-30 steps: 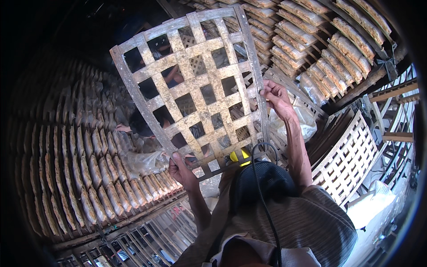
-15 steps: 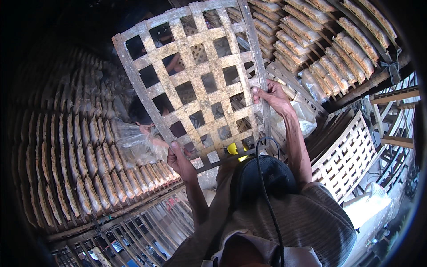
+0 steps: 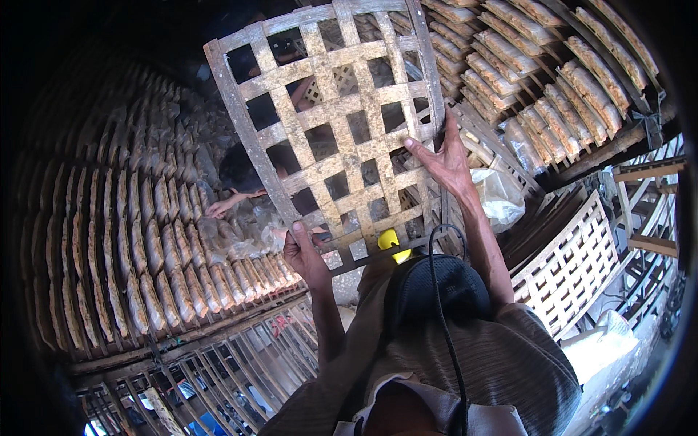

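Observation:
A woven bamboo lattice tray (image 3: 327, 110) with a wooden frame is held up tilted in front of me. My left hand (image 3: 308, 256) pinches its lower left corner, with the thumb on the near face. At the tray's right edge, my right hand (image 3: 452, 168) grips the frame, its thumb lying over the slats and its fingers along the outer side. Part of the right hand's grip is hidden behind the frame. Through the tray's gaps, pieces of another person and a second lattice show dimly.
Racks of upright wrapped slabs (image 3: 156, 251) fill the left, and more slabs (image 3: 574, 94) line the upper right. Another person's hand (image 3: 231, 203) reaches over the left rack, near clear plastic. A pale lattice panel (image 3: 567, 265) leans at right. A slatted frame (image 3: 211, 370) lies lower left.
The tray and both hands have shifted slightly right. My right thumb now reaches farther over the slats and the fingers point up along the edge. The other person's hand has come into clearer view.

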A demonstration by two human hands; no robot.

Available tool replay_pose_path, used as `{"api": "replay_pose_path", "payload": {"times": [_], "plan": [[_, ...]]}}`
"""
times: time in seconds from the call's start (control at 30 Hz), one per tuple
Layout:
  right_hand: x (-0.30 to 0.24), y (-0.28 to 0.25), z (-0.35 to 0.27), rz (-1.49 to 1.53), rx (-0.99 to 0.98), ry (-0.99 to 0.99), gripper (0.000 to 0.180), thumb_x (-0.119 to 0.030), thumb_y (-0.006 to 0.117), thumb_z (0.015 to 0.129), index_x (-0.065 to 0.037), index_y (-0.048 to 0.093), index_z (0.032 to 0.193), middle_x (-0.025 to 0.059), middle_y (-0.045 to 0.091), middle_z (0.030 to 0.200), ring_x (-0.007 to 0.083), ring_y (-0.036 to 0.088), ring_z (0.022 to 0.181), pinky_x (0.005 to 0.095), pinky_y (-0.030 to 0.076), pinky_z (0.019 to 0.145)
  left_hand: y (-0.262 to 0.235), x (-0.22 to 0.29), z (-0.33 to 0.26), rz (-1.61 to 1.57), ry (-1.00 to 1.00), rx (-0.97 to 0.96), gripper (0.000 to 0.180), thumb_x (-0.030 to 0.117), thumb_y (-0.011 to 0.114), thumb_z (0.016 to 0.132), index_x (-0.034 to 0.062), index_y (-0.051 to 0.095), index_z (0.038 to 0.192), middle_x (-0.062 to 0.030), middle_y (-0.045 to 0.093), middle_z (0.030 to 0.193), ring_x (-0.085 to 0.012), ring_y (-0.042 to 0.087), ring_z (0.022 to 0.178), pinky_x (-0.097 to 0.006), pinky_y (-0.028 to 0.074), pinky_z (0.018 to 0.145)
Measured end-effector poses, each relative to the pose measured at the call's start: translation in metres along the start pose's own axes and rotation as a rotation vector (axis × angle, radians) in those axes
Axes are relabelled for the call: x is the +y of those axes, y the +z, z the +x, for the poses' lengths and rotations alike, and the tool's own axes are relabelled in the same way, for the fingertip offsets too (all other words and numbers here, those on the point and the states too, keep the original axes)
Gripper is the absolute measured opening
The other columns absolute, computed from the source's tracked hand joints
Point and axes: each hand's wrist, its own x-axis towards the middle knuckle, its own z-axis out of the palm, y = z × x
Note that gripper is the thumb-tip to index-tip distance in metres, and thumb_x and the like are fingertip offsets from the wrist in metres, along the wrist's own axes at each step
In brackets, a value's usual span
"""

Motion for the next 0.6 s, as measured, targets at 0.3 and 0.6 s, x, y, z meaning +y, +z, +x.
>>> {"api": "replay_pose_path", "payload": {"times": [0.3, 0.6], "plan": [[-0.011, 0.026, -0.001, -0.313, 0.116, 0.048, 0.145, -0.051, 0.096, 0.065, 0.013, 0.006, 0.160, 0.0395, 0.030, 0.156, 0.0455, 0.040, 0.145, 0.0452, 0.037, 0.121, 0.003, 0.006, -0.004, 0.010, 0.044, 0.020, 0.037, 0.032, 0.057, 0.110, 0.0067, 0.060, 0.082, 0.0016, 0.052, 0.067, -0.0063, 0.047, 0.063, -0.025, 0.038, 0.061], [-0.033, 0.027, -0.003, -0.401, 0.075, 0.152, 0.133, -0.044, 0.088, 0.071, 0.011, 0.006, 0.160, 0.0368, 0.044, 0.135, 0.0484, 0.052, 0.126, 0.0504, 0.048, 0.109, 0.003, 0.006, -0.007, 0.009, 0.088, 0.023, 0.036, 0.029, 0.057, 0.110, 0.0063, 0.058, 0.082, 0.0021, 0.051, 0.066, -0.0052, 0.046, 0.061, -0.024, 0.036, 0.058]]}}
